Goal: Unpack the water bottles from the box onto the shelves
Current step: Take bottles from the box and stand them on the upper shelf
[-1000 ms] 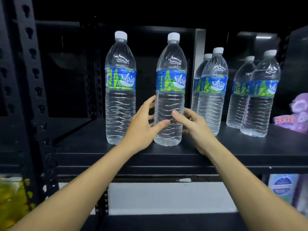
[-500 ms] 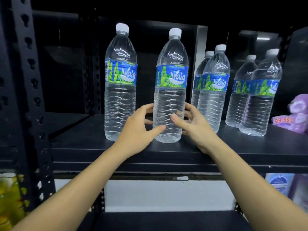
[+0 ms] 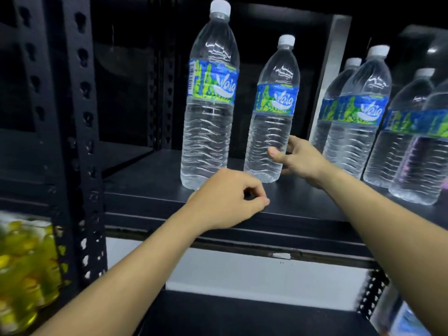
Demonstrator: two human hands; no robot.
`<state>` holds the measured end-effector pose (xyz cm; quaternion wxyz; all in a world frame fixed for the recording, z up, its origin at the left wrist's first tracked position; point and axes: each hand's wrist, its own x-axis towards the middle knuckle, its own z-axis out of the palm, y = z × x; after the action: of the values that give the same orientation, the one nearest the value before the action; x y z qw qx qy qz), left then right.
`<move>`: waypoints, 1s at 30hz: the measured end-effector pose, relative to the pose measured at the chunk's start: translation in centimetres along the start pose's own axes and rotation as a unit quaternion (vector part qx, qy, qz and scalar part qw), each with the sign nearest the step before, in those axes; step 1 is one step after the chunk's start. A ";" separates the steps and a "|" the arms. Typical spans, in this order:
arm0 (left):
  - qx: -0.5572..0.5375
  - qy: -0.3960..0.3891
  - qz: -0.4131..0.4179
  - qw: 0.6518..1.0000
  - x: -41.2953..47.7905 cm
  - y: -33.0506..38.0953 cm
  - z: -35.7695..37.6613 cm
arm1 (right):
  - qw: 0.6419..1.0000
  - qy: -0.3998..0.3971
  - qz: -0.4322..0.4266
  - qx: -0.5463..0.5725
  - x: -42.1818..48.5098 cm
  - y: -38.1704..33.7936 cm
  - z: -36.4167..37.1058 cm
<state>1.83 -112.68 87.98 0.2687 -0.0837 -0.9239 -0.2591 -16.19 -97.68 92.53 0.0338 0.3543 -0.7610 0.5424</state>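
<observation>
Two clear water bottles with blue-green labels and white caps stand upright on the black shelf [image 3: 145,183]. The left bottle [image 3: 208,137] stands free. My right hand [image 3: 303,161] grips the lower part of the second bottle [image 3: 272,127], thumb across its front and fingers round its right side. My left hand [image 3: 225,200] hovers at the shelf's front edge, below and between the two bottles, fingers curled and holding nothing. The box is out of view.
Several more of the same bottles [image 3: 358,132] stand further right on the shelf behind a grey divider [image 3: 332,69]. A perforated black upright [image 3: 82,141] rises at left, with blurred yellow bottles [image 3: 21,275] below it. A lower shelf [image 3: 242,316] lies beneath.
My left hand has let go of the second bottle and drawn back to the shelf's front edge with its fingers curled. My right hand stays on the bottle, which now stands further back.
</observation>
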 end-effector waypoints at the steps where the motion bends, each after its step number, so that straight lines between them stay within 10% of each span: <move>1: 0.000 0.002 0.000 1.000 0.0 0.0 0.0 | 1.000 -0.002 0.005 -0.003 0.6 0.0 0.2; 30: -0.021 0.034 0.020 0.999 0.4 -0.6 0.4 | 0.971 0.142 -0.036 -0.190 4.4 0.3 2.7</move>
<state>1.14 -112.99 87.64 0.3031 -0.0986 -0.9067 -0.2763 -18.76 -102.16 93.09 0.2277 0.2879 -0.8241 0.4315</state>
